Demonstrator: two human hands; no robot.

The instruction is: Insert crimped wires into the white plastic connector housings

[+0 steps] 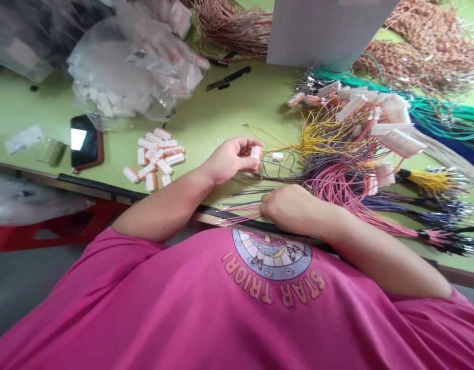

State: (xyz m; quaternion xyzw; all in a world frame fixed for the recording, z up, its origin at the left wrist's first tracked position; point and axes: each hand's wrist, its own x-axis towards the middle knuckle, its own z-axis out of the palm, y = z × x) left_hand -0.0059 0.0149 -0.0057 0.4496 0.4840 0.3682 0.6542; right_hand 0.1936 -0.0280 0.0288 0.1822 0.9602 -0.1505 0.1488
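left hand [231, 159] pinches white connector [256, 153] at its fingertips — thin wires [277, 167] trailing right.

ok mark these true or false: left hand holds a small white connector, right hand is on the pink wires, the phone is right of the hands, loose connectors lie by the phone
1. The left hand holds a small white plastic connector. True.
2. The right hand rests on thin pink wires. True.
3. The black phone lies right of both hands. False: it lies to their left.
4. The loose white connectors are stacked on the phone. False: they lie beside it on the green table.
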